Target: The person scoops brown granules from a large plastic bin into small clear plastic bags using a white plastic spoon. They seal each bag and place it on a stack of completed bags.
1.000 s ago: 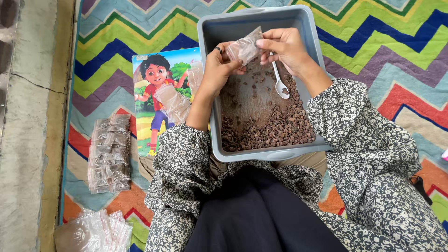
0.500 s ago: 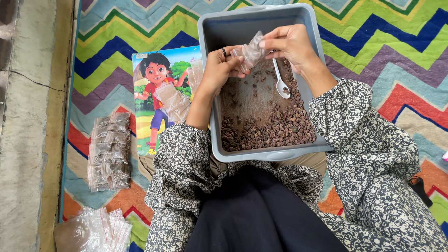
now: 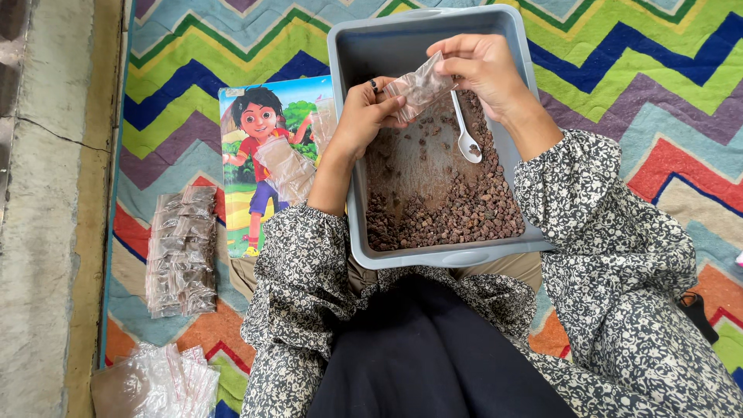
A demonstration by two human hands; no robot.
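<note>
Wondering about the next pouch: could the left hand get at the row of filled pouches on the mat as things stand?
Probably not yet: the left hand is pinching the small clear pouch over the grey tub. The filled pouches lie uncovered to its left.

Single head-worn view, looking steeply down, close over lap, grey tub [image 3: 352, 139], zigzag mat [image 3: 642, 101]

Cartoon book [image 3: 259, 155], filled packets [image 3: 183, 248] (perhaps stacked), zigzag rug [image 3: 642, 85].
</note>
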